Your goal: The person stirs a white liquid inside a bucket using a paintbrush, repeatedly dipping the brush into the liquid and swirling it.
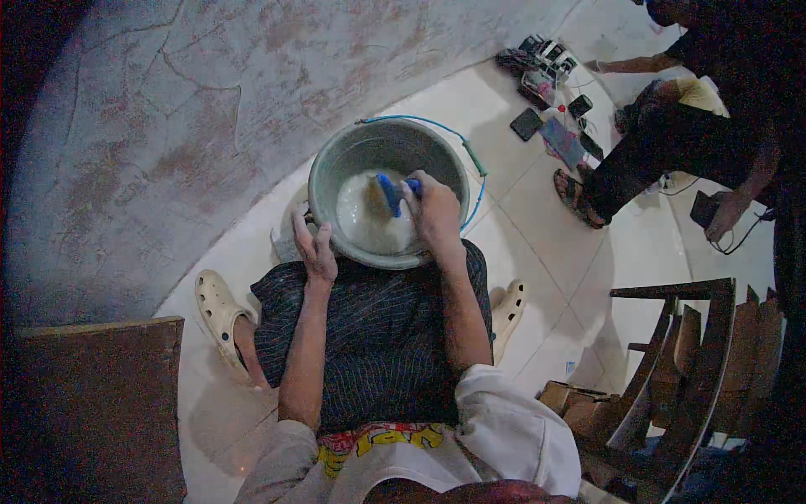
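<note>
Bucket [323, 168]: round, grey-green plastic, standing on the pale tiled floor [520, 244] directly in front of the seated person's knees. Holds a shallow pool of whitish liquid [369, 227]. A thin blue hose [445, 130] arcs around the bucket's far and right side, outside the rim.

Right hand [435, 210]: inside the bucket at its right half, fingers closed around the blue handle of a paintbrush [389, 193]; the bristle end lies over the whitish liquid near the bucket's centre.

Left hand [316, 245]: at the bucket's near-left rim, fingers spread and loosely curled against the outer wall, clasping nothing else.

Person's dress: dark striped shorts just near of the bucket, light shirt below; cream clogs, one left [217, 309] and one right [509, 309] of the bucket's near side.

Wall [193, 109]: mottled grey, cracked, beyond and left of the bucket.

Wooden board [101, 395]: well near-left of the bucket.

Wooden chair frame [680, 353]: well near-right of the bucket.

Second person [672, 134]: squatting far right of the bucket in dark clothes and a sandal, with phones and small devices [546, 92] on the floor between that person and the bucket.
</note>
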